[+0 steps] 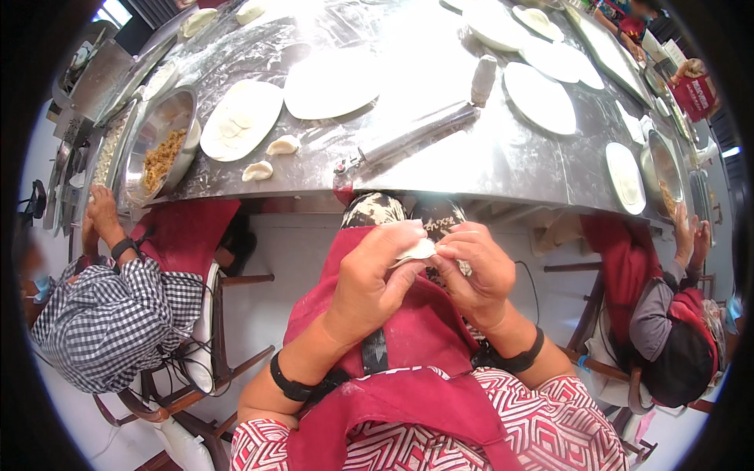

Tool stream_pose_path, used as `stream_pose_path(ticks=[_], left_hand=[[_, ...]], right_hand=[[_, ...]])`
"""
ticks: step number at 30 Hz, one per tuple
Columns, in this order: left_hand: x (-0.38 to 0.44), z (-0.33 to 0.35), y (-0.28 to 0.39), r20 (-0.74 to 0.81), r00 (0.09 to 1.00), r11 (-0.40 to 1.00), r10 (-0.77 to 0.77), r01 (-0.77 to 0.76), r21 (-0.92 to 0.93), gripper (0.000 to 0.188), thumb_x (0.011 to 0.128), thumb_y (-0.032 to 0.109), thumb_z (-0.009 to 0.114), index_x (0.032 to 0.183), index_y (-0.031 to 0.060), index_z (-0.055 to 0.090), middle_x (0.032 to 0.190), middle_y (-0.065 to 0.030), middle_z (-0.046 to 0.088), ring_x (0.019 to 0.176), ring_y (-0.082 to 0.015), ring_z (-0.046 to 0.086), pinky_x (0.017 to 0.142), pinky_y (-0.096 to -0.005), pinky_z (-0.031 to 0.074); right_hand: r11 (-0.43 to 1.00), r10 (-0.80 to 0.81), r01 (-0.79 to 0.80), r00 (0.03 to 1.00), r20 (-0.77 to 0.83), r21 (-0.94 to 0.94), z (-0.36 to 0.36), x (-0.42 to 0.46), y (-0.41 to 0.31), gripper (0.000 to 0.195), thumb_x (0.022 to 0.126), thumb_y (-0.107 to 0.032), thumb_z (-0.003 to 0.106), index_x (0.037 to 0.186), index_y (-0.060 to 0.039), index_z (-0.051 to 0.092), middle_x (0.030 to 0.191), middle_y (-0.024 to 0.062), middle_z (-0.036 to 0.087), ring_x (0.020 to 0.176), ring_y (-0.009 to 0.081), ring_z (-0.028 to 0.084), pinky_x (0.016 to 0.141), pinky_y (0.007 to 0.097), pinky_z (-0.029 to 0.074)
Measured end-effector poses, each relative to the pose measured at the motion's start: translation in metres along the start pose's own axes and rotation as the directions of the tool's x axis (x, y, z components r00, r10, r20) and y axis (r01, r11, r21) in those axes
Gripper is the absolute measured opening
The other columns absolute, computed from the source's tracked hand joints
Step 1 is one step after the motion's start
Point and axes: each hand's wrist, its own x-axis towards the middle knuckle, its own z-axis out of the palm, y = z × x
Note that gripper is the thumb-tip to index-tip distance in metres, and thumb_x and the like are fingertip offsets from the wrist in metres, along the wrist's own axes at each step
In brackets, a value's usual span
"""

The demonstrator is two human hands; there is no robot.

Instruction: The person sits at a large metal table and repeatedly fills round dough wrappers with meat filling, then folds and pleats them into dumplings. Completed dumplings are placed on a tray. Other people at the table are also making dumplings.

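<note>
Between my two hands, above my lap, is a folded white dumpling. My left hand grips its left side with thumb and fingers. My right hand pinches the edge of the dough on the right. Fingers hide much of the dumpling. Two shaped dumplings, one nearer the edge and another behind it, lie on the floured metal table. Left of them, flat dough wrappers rest on a white oval plate.
A steel bowl of brown filling stands left; a second steel bowl stands right. A metal bar with a handle lies on the table. More oval plates sit beyond. Seated co-workers flank me, one in a checked shirt.
</note>
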Motion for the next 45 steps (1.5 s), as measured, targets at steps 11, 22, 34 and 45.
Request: stream_pose_path(ticks=[11, 22, 34, 45], left_hand=[[-0.006, 0.017, -0.006, -0.128, 0.965, 0.944, -0.227, 0.186, -0.272, 0.041, 0.093, -0.004, 0.06, 0.133, -0.0063, 0.05, 0.124, -0.0167, 0.063, 0.112, -0.0198, 0.063, 0.096, -0.0306, 0.052], [0.003, -0.005, -0.008, 0.154, 0.946, 0.872, 0.286, -0.323, 0.368, 0.041, 0.087, -0.006, 0.065, 0.127, -0.0042, 0.056, 0.121, -0.025, 0.063, 0.109, -0.0321, 0.066, 0.091, -0.0361, 0.055], [-0.008, 0.012, -0.007, 0.088, 0.932, 0.896, -0.351, 0.362, -0.258, 0.044, 0.1, 0.004, 0.052, 0.142, -0.0033, 0.042, 0.136, -0.0166, 0.055, 0.124, -0.0178, 0.053, 0.105, -0.0299, 0.042], [-0.003, 0.003, -0.006, 0.219, 0.976, 0.996, 0.004, -0.024, 0.089, 0.045, 0.099, 0.0, 0.05, 0.143, -0.0032, 0.041, 0.137, -0.0183, 0.054, 0.127, -0.0225, 0.052, 0.107, -0.0333, 0.041]], right_hand=[[0.98, 0.198, -0.199, 0.98, 0.015, 0.013, 0.006, -0.001, -0.005, 0.021, 0.073, 0.0, 0.079, 0.091, -0.0012, 0.067, 0.082, 0.0109, 0.065, 0.073, 0.0269, 0.062, 0.069, 0.0348, 0.049], [0.987, -0.116, 0.119, 0.993, 0.037, -0.105, -0.001, 0.006, 0.0, 0.026, 0.067, 0.002, 0.08, 0.088, -0.0027, 0.066, 0.08, 0.0092, 0.064, 0.071, 0.0251, 0.063, 0.076, 0.0382, 0.052], [0.994, 0.107, -0.107, 0.993, 0.045, -0.004, 0.004, 0.004, -0.004, 0.026, 0.071, -0.002, 0.08, 0.093, -0.0016, 0.067, 0.081, 0.0098, 0.064, 0.074, 0.0256, 0.061, 0.071, 0.038, 0.047], [0.99, -0.132, 0.137, 0.984, 0.12, -0.032, -0.004, 0.012, -0.006, 0.026, 0.069, 0.006, 0.077, 0.091, -0.0015, 0.064, 0.081, 0.0089, 0.064, 0.073, 0.0247, 0.063, 0.087, 0.044, 0.051]])
